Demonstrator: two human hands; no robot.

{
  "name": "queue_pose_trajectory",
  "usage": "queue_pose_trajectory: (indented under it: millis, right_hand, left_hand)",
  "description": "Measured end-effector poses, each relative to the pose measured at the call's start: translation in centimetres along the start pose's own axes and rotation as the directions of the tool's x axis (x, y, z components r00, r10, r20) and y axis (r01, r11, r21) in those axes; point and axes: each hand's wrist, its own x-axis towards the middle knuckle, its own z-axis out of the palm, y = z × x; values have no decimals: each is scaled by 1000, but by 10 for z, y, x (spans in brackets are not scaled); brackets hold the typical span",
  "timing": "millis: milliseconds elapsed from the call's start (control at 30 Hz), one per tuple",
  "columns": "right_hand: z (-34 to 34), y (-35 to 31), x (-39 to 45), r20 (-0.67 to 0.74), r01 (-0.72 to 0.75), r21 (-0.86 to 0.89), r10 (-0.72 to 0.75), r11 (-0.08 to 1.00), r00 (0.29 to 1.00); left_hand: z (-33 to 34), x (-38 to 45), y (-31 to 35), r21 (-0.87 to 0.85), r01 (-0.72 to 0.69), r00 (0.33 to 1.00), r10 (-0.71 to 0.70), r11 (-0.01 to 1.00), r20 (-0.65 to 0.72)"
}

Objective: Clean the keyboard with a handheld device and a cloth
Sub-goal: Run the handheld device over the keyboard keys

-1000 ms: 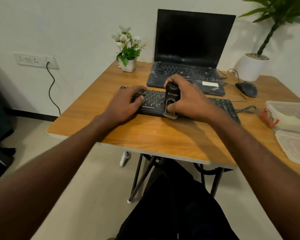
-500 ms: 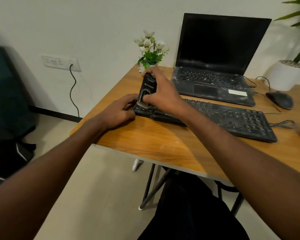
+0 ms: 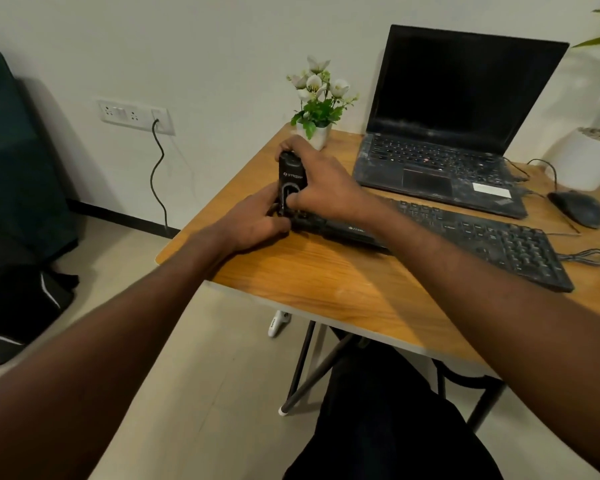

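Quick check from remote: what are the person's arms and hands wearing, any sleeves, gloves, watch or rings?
Both forearms are bare up to the frame edge, no sleeves showing. The left hand and right hand wear no gloves. No watch, band or ring is visible on either.

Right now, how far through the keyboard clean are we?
Done: can't tell from this view which keys are already clean. In hand: the right hand grips the black handheld device at the left end of the keyboard, while the left hand holds that end. Left: probably the remaining keys toward the right end, then the cloth wipe; no cloth is in view.
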Motion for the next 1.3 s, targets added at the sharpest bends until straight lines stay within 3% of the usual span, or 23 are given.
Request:
queue_pose_trajectory:
  millis: [167, 300, 433, 500, 600, 700, 833, 1000, 1167, 1300]
  right_hand:
    - [-27, 2, -10, 206, -48, -17, 50, 999, 977]
    - [-42, 18, -34, 166, -126, 45, 117, 991, 979]
    - [-68, 27, -53, 275, -193, -58, 201, 980, 940]
    - [-76, 26, -58, 231, -193, -83, 207, 978, 951]
    - [-63, 22, -63, 30, -141, 14, 141, 990, 990]
    - [-43, 25, -61, -105, -95, 89, 105, 991, 989]
    - [-43, 37, -70, -66, -152, 73, 157, 986, 985]
    - [-96, 52, -86, 62, -341, -158, 354, 927, 933]
    - [-70, 46, -82, -115, -281, 123, 295, 952, 949]
    - [-69, 52, -90, -53, -244, 37, 245, 969, 968]
  left_hand:
    - [0, 0, 1, 17, 4, 1000, -5, 1000, 22]
    - [0, 1, 2, 67, -58, 998, 57, 996, 26]
    - [1, 2, 1, 123, -50, 998, 45, 991, 45]
    - [-1, 2, 1, 117, -67, 997, 62, 991, 42]
    - [2, 0, 6, 98, -94, 996, 94, 991, 10]
    - [26, 2, 18, 249, -166, 975, 197, 954, -105]
    - [47, 5, 23, 368, -205, 955, 267, 907, -128]
    - [48, 3, 24, 451, -205, 948, 290, 869, -127]
    - [48, 3, 25, 553, -249, 932, 351, 795, -86]
    - [48, 3, 24, 574, -289, 927, 373, 766, -30]
